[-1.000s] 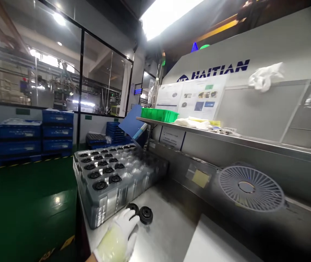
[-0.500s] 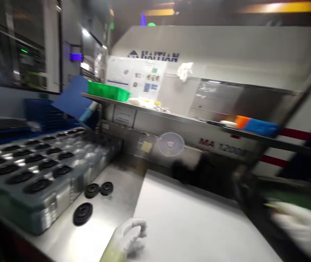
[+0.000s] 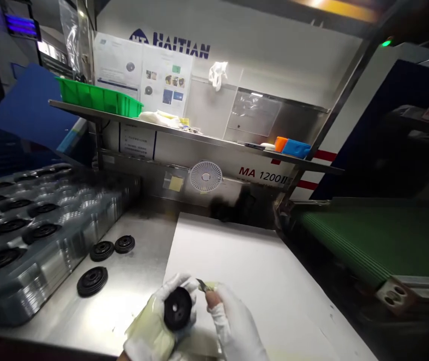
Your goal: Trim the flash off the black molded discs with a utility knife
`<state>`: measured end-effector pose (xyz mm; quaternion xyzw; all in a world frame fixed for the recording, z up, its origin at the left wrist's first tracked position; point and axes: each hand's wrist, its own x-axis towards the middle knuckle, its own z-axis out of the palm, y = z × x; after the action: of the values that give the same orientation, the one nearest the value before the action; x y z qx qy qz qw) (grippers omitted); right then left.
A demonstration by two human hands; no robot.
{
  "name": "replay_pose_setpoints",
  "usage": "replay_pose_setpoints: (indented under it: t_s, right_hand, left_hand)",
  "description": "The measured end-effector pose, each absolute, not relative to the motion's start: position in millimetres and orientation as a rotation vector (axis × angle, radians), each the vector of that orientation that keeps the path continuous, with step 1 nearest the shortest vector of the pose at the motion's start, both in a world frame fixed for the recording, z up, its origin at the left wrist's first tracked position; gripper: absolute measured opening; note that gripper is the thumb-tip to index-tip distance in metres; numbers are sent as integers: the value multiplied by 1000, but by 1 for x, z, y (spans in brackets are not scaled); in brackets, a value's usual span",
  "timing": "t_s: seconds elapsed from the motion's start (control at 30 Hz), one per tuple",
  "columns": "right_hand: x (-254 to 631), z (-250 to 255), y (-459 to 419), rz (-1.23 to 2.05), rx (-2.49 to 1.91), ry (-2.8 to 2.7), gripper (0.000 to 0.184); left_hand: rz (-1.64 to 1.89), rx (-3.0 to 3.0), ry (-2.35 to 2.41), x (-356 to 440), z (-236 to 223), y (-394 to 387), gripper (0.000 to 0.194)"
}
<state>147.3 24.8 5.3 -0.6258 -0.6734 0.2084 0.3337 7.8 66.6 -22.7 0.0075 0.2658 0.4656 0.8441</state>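
Observation:
In my gloved left hand (image 3: 150,321) is a black ridged plastic wheel (image 3: 177,308), with one round face and its centre hole showing. My right hand (image 3: 235,321), also in a white glove with one bare fingertip, grips a small knife (image 3: 201,285); its pointed blade sticks out toward the wheel, apart from it. Most of the knife's handle is hidden in the fingers. Both hands are over the near part of a white sheet (image 3: 229,260). To their left, a black wheel (image 3: 92,282) lies on the metal table (image 3: 135,271), with two more (image 3: 101,250) behind it.
Stacked clear plastic trays (image 3: 60,271) with several black wheels in their pockets stand at the left. Above the table runs a shelf (image 3: 214,142) bearing a green bin (image 3: 97,99). A round white fan (image 3: 206,176) sits below it. At the right is a green conveyor belt (image 3: 350,235).
My right hand has come in from the far right to beside my left hand and shows a knife. A black wheel is now visible in my left hand. The view has turned right.

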Motion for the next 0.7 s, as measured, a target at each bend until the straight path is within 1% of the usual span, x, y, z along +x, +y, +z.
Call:
replay_pose_setpoints:
  t_s: [0.07,0.13,0.23,0.33,0.4,0.53,0.7]
  right_hand:
    - [152,-4,18,596,-1626,-1763,35]
    - [151,-13,12,607,-1639,-1786,32]
    - [144,-21,8,435,-1740,-1833,30]
    - [138,-20,8,282,-1807,-1875,26]
    - [136,-18,9,247,-1817,-1890,23]
    - [134,-20,8,165,-1881,-1908,20]
    - [129,-26,4,201,-1940,-1894,24]
  left_hand:
    - [1060,80,595,6,-17,66,27]
    - [1130,141,578,7,-14,66,22]
    - [1117,133,488,12,-13,65,14]
    - [1004,41,475,17,-13,65,14]
    - [995,23,498,18,-12,64,14]
    - [1102,49,502,22,-11,63,12]
    - [1184,40,523,29,-12,61,11]
